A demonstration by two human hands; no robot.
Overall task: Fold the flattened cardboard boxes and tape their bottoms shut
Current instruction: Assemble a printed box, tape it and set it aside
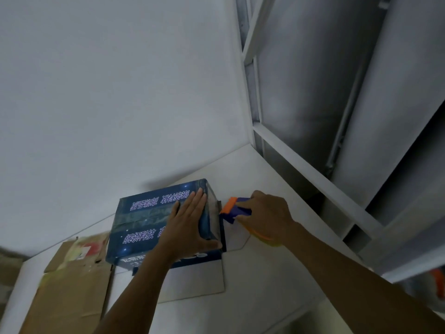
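A dark blue printed cardboard box point(147, 222) stands upside down on the white table point(277, 285), its bottom flaps closed with a strip of clear tape along the seam. My left hand point(190, 225) lies flat on the box's right end, fingers straight, thumb hooked over the near right corner. My right hand point(267, 218) grips a blue and orange tape dispenser point(234, 209) held against the box's right side, near the top edge. The box's lower flaps point(192, 283) spread out on the table.
A flattened brown cardboard box point(72, 292) lies on the table to the left. A white wall rises behind. A white metal frame and grey panels point(313, 104) stand to the right. Something orange point(439, 283) shows at the right edge.
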